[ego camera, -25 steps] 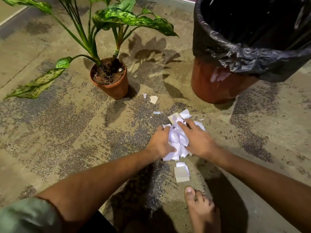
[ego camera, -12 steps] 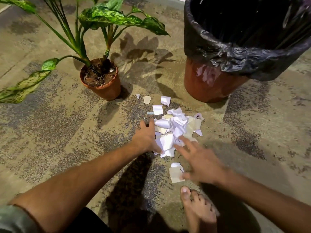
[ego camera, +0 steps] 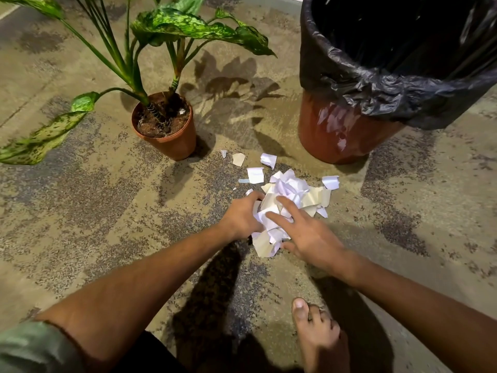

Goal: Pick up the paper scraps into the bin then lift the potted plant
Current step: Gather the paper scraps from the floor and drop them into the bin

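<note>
A heap of white paper scraps point(ego camera: 291, 191) lies on the floor between the potted plant point(ego camera: 172, 142) and the bin point(ego camera: 333, 135). My left hand point(ego camera: 240, 215) is curled against the heap's left side with its fingers tucked into the scraps. My right hand point(ego camera: 309, 236) lies on the near part of the heap, fingers spread over the paper and thumb at its near edge. A few loose scraps point(ego camera: 255, 175) lie beyond the heap, toward the pot. The plant has a terracotta pot and long speckled green leaves. The bin is red-brown with a black liner point(ego camera: 390, 95).
My bare right foot point(ego camera: 318, 336) stands on the floor just behind my right hand. A long leaf point(ego camera: 40, 138) droops low to the left of the pot. The floor is mottled concrete.
The heap, clasped in both hands a second ago, was let spread. My right hand drew back to a scrap near my foot and has returned, pushing it onto the heap.
</note>
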The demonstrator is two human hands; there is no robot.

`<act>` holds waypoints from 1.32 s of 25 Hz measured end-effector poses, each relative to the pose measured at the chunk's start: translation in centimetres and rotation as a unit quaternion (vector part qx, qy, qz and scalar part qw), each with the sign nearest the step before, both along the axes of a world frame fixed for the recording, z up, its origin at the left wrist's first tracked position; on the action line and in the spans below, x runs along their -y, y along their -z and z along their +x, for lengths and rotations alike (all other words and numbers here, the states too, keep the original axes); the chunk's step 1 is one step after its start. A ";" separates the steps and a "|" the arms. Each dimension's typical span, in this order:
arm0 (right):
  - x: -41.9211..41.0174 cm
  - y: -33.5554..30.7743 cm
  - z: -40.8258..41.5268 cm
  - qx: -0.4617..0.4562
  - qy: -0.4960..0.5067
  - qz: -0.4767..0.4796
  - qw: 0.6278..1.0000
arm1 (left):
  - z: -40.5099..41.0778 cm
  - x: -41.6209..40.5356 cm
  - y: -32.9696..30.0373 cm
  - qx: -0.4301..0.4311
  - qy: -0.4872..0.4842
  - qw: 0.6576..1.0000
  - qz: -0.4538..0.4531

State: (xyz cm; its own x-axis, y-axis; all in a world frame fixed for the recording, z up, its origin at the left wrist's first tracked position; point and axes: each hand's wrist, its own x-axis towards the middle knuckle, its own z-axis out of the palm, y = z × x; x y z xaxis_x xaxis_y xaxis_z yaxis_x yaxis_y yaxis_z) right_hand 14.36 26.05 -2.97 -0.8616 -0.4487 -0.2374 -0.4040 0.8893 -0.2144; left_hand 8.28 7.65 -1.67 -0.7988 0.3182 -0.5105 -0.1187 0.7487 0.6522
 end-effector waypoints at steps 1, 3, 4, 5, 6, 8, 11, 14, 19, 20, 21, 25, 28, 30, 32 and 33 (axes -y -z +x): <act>0.1 0.1 -0.1 0.007 -0.009 0.002 1.000 | -0.1 0.2 -0.1 0.018 -0.017 0.999 0.022; 0.1 0.2 -0.2 0.021 -0.004 -0.010 1.000 | -0.3 0.4 -0.2 0.037 -0.040 0.997 0.055; 0.0 0.1 -0.2 0.023 0.004 -0.023 0.999 | -0.4 0.4 -0.3 0.043 -0.050 0.995 0.071; -0.1 -0.1 -0.2 0.019 0.009 -0.031 0.999 | -0.5 0.4 -0.4 0.051 -0.064 0.993 0.089; -0.2 -0.2 -0.2 0.013 0.010 -0.034 0.999 | -0.6 0.4 -0.5 0.062 -0.078 0.990 0.104; -0.4 -0.5 -0.3 -0.004 0.020 -0.050 0.999 | -0.9 0.5 -0.6 0.076 -0.100 0.985 0.121; -0.9 -0.9 -0.1 -0.054 0.088 -0.151 0.983 | -1.3 0.7 -0.8 0.074 -0.132 0.978 0.140; -1.4 -0.9 -0.5 -0.019 0.169 -0.189 0.967 | -1.6 1.0 -0.8 0.096 -0.168 0.965 0.179; -0.5 0.1 0.0 0.136 0.184 -0.121 0.966 | -1.6 0.8 -1.1 0.131 -0.168 0.951 0.225; -0.1 0.4 0.5 0.152 0.172 -0.084 0.970 | -1.6 0.7 -1.2 0.129 -0.173 0.947 0.238; 0.2 0.8 1.2 0.157 0.148 -0.034 0.976 | -1.5 0.6 -1.3 0.121 -0.180 0.945 0.245; 1.6 1.5 2.9 0.092 0.061 0.074 0.991 | -1.6 0.9 -1.8 0.090 -0.227 0.937 0.249; 2.2 1.4 2.3 0.069 0.026 0.064 0.995 | -1.8 1.0 -2.3 0.069 -0.260 0.931 0.247; 2.2 1.4 1.8 0.064 0.003 0.051 0.997 | -1.9 1.2 -2.5 0.058 -0.269 0.928 0.251; 1.9 1.2 1.2 0.062 0.000 0.039 0.997 | -2.3 1.5 -2.6 0.028 -0.270 0.933 0.237; 1.7 0.9 0.9 0.062 0.000 0.037 0.997 | -2.5 1.7 -2.7 0.004 -0.270 0.937 0.221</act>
State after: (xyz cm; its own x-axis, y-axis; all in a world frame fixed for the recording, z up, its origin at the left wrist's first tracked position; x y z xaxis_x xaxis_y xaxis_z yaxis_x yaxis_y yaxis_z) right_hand 15.22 24.39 -3.90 -0.8242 -0.4254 -0.3738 -0.3778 0.9047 -0.1968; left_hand 5.75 5.95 1.03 -0.9009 0.0509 -0.4310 -0.4087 0.2348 0.8819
